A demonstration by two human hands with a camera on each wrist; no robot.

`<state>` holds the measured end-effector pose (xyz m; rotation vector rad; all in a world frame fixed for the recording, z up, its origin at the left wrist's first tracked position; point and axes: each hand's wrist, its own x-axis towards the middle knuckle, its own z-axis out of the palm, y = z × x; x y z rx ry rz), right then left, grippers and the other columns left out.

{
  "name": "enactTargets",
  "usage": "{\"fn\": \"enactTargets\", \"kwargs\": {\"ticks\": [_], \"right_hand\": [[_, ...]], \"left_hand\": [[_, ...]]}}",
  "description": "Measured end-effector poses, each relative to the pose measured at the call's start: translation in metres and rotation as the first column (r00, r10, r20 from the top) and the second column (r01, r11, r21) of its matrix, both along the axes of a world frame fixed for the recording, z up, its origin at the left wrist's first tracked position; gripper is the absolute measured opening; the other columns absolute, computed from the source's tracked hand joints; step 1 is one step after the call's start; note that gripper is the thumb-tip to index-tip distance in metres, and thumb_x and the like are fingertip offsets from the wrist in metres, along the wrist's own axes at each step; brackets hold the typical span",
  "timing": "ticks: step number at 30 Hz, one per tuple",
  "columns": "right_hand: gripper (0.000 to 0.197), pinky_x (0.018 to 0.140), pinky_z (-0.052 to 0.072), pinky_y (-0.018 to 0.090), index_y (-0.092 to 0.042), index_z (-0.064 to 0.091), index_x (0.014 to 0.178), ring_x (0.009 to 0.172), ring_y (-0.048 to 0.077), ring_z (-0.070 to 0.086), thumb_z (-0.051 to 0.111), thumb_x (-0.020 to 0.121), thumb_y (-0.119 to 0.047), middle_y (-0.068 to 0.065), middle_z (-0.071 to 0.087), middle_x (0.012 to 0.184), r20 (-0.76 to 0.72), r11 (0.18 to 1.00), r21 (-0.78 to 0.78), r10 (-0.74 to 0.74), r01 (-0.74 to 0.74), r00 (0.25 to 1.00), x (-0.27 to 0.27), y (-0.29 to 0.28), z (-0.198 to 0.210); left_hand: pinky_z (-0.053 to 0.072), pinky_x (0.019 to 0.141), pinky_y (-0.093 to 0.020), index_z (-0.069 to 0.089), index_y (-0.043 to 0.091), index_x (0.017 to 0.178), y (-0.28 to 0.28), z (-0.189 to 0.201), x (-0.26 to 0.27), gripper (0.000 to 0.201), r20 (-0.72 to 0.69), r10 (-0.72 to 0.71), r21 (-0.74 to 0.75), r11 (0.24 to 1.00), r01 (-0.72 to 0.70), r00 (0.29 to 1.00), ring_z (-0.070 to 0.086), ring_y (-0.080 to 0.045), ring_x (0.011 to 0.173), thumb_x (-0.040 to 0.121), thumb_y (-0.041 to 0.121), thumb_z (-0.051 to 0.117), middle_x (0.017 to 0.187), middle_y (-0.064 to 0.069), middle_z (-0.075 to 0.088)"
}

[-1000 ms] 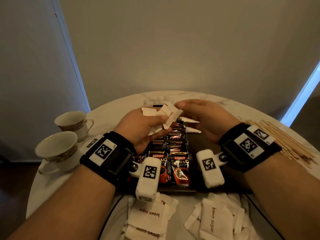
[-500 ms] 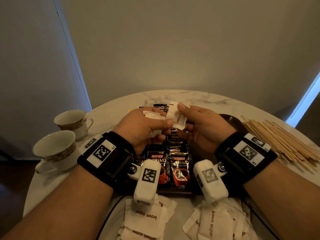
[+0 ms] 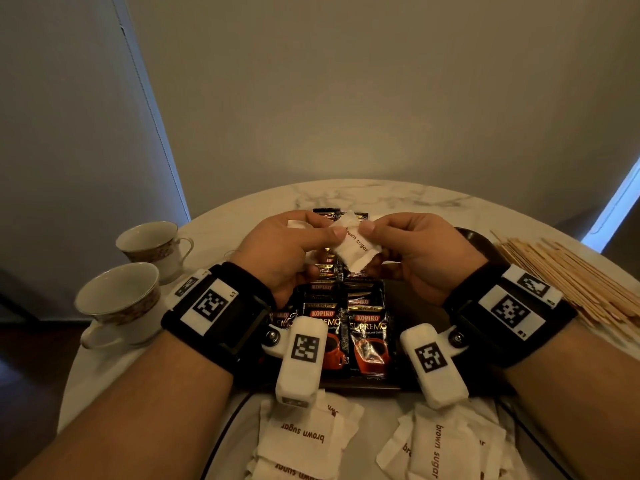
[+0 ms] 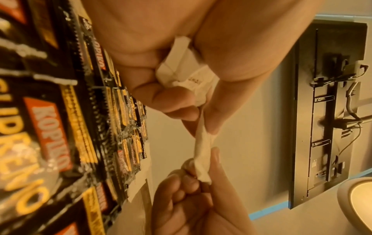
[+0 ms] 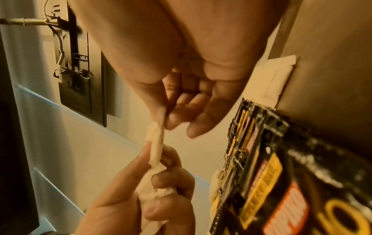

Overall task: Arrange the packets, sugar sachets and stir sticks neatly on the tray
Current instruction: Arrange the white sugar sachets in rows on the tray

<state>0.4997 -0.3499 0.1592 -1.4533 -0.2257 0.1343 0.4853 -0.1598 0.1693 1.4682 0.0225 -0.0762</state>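
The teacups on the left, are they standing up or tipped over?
Standing up. Both teacups sit upright on the marble table, rims facing up. They look empty inside.

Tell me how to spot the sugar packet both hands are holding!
Find the round marble table and the dark tray of black coffee packets on it. Above the tray, the left hand and right hand pinch one white sachet between them. Unlike the sachet piles lying near the table's edge, it is up in the air.

tray right half (image 3: 420, 306) bare | coffee packets (image 3: 367, 341) fill left | cups (image 3: 117, 303) left | stir sticks (image 3: 568, 275) right
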Motion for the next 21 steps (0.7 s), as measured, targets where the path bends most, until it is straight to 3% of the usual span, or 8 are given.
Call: {"fn": "enactTargets", "kwargs": {"ticks": [3, 6, 9, 13, 17, 21], "right_hand": [[0.023, 0.066, 0.060, 0.031, -0.007, 0.070, 0.090, 0.074, 0.020, 0.065, 0.075, 0.083, -0.028, 0.009, 0.071, 0.082, -0.001, 0.993, 0.107, -0.055, 0.055, 0.998, 0.002, -0.003, 0.001], [0.034, 0.070, 0.062, 0.033, -0.006, 0.070, 0.101, 0.080, 0.019, 0.073, 0.076, 0.076, -0.029, 0.009, 0.077, 0.095, -0.027, 0.993, 0.110, 0.057, -0.054, 0.998, 0.000, -0.004, 0.002], [0.021, 0.070, 0.063, 0.033, -0.006, 0.070, 0.091, 0.077, 0.018, 0.071, 0.076, 0.075, -0.017, 0.008, 0.075, 0.090, 0.016, 0.994, 0.109, 0.030, -0.031, 0.999, -0.002, -0.001, 0.002], [0.017, 0.070, 0.062, 0.033, -0.008, 0.070, 0.092, 0.081, 0.019, 0.068, 0.073, 0.081, -0.020, 0.009, 0.073, 0.092, 0.052, 0.978, 0.199, -0.076, 0.065, 0.996, 0.000, 0.000, 0.005], [0.004, 0.059, 0.055, 0.025, -0.009, 0.071, 0.094, 0.071, 0.012, 0.065, 0.070, 0.091, -0.011, 0.005, 0.071, 0.088, 0.082, 0.994, 0.064, -0.092, 0.087, 0.992, 0.001, -0.003, 0.005], [0.009, 0.051, 0.050, 0.022, -0.009, 0.070, 0.088, 0.059, 0.010, 0.059, 0.069, 0.092, -0.001, 0.000, 0.067, 0.071, 0.073, 0.983, -0.024, -0.178, 0.180, 0.981, 0.013, -0.015, 0.007]], "left_hand": [[0.040, 0.043, -0.020, 0.067, 0.011, 0.086, -0.002, 0.000, 0.001, 0.011, -0.002, 0.017, -0.058, 0.998, -0.017, 1.000, 0.056, -0.010, 0.057, 0.087, 0.008, 0.077, 0.075, -0.004, 0.072], [0.042, 0.045, -0.019, 0.065, 0.012, 0.086, -0.003, 0.001, 0.001, 0.011, 0.001, 0.054, -0.144, 0.988, -0.053, 0.999, 0.057, -0.009, 0.058, 0.088, 0.010, 0.076, 0.075, -0.003, 0.071], [0.042, 0.045, -0.019, 0.065, 0.013, 0.088, -0.004, 0.002, 0.001, 0.010, -0.025, 0.054, -0.180, 0.982, -0.058, 0.998, 0.057, -0.009, 0.059, 0.089, 0.010, 0.075, 0.077, -0.003, 0.070], [0.039, 0.042, -0.020, 0.066, 0.010, 0.094, -0.004, 0.002, 0.001, 0.013, -0.037, 0.043, -0.119, 0.992, -0.047, 0.998, 0.056, -0.011, 0.056, 0.087, 0.002, 0.074, 0.075, -0.004, 0.066], [0.040, 0.041, -0.020, 0.065, 0.009, 0.093, -0.006, -0.001, 0.000, 0.015, -0.004, 0.049, -0.076, 0.996, -0.049, 0.999, 0.055, -0.012, 0.056, 0.086, 0.002, 0.076, 0.076, -0.007, 0.064], [0.043, 0.044, -0.021, 0.071, 0.009, 0.092, -0.006, 0.000, -0.001, 0.012, 0.006, 0.050, -0.046, 0.998, -0.050, 0.999, 0.058, -0.010, 0.056, 0.085, 0.001, 0.077, 0.076, -0.004, 0.068]]}}
